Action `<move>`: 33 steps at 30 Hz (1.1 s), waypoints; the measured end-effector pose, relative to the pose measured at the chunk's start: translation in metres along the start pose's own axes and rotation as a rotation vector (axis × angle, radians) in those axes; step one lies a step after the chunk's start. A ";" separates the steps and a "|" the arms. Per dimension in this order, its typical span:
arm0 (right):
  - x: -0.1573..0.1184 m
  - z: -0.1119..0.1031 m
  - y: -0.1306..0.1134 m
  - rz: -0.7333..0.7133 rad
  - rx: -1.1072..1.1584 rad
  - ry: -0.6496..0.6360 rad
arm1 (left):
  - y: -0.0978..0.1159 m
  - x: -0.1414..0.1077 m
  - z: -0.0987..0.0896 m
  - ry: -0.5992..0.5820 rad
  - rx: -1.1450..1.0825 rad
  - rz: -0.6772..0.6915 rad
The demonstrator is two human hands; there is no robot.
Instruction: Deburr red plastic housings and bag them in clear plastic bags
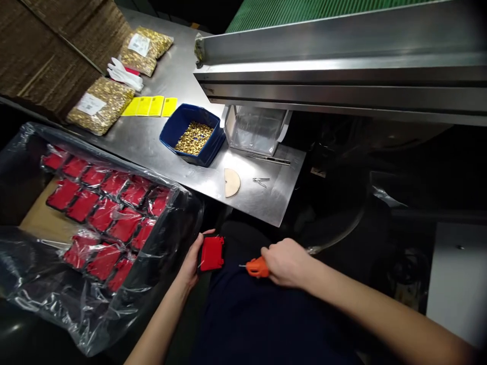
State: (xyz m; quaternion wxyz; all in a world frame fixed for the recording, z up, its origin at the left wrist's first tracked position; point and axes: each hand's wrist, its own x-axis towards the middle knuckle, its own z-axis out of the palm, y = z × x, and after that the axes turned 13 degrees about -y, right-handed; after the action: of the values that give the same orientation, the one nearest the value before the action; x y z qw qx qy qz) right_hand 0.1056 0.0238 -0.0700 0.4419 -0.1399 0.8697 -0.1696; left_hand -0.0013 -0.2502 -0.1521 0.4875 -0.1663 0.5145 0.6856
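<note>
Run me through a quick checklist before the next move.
1. Red part held in the left hand: ok.
2. Orange tool gripped in the right hand: ok.
3. Tool tip clear of the red part: ok, gap visible.
4. Brass-coloured pieces in the blue bin: ok.
5. Small metal tool put away: not ok, loose on the bench.
6. Red part undamaged: cannot tell.

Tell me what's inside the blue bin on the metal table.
The blue bin holds a heap of small gold-coloured pieces, with a little blue showing through near the middle. The heap covers most of the bottom, so whatever lies beneath it cannot be seen.
</note>
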 end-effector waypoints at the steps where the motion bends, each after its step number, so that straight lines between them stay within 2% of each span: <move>1: 0.011 0.001 -0.014 0.018 0.021 -0.009 | 0.000 -0.001 0.000 -0.005 0.011 0.000; 3: 0.028 0.002 -0.029 0.039 0.052 -0.003 | 0.000 -0.002 0.000 -0.015 0.028 0.000; 6: 0.041 0.002 -0.031 0.076 0.081 0.004 | 0.000 -0.002 0.001 -0.031 0.042 -0.002; 13: 0.039 -0.006 -0.028 0.095 0.088 0.001 | 0.001 -0.002 0.004 -0.063 0.040 -0.014; 16: 0.036 -0.010 -0.027 0.096 0.083 -0.021 | 0.011 -0.012 0.006 -0.129 0.056 -0.049; 19: 0.025 -0.019 -0.017 0.107 0.079 -0.061 | 0.027 -0.026 0.012 -0.184 0.264 -0.055; 23: 0.002 -0.043 0.004 0.150 0.088 -0.077 | 0.046 -0.034 0.032 -0.186 0.661 0.145; 27: -0.009 -0.075 0.007 0.139 0.088 -0.033 | 0.049 -0.028 0.055 -0.254 0.801 0.186; 30: -0.015 -0.088 -0.002 0.132 0.087 -0.026 | 0.051 -0.024 0.060 -0.216 0.716 0.177; 33: -0.028 -0.080 -0.007 0.128 0.119 -0.049 | 0.053 -0.023 0.053 -0.074 0.415 0.107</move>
State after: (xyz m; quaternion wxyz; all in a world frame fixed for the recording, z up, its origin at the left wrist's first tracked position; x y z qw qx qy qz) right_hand 0.0569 0.0421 -0.0020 0.4805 -0.0618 0.8542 -0.1890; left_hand -0.0207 -0.2149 -0.0842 0.4928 -0.0094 0.6343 0.5956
